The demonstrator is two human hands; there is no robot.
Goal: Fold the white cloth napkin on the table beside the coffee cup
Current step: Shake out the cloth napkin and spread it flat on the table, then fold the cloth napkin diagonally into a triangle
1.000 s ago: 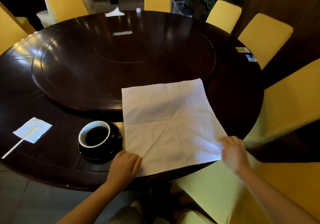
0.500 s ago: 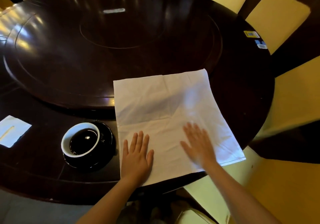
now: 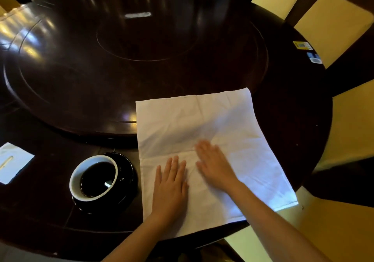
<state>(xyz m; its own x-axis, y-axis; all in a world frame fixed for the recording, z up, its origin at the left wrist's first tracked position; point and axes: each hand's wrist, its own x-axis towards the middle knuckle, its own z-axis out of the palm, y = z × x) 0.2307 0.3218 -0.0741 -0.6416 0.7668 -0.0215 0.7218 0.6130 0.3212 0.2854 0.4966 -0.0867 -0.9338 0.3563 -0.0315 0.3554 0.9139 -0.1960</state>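
Observation:
The white cloth napkin (image 3: 202,124) lies spread flat on the dark round table (image 3: 81,91), its near right corner hanging over the table edge. My left hand (image 3: 171,184) presses flat on the napkin's near left part, fingers straight. My right hand (image 3: 214,166) lies flat on the cloth just right of it, fingers straight, blurred by motion. The coffee cup (image 3: 94,177), white inside and full of dark coffee, sits on a black saucer (image 3: 126,172) just left of the napkin.
A raised turntable (image 3: 131,45) fills the table's middle; the napkin's far edge lies on it. A paper napkin with a stick (image 3: 12,162) is at the left. Stickers (image 3: 302,45) sit near the right rim. Yellow chairs (image 3: 332,23) ring the table.
Both hands left the napkin's near corners and now lie flat on the cloth. My right hand has slid left and forward toward the middle. The view moved closer.

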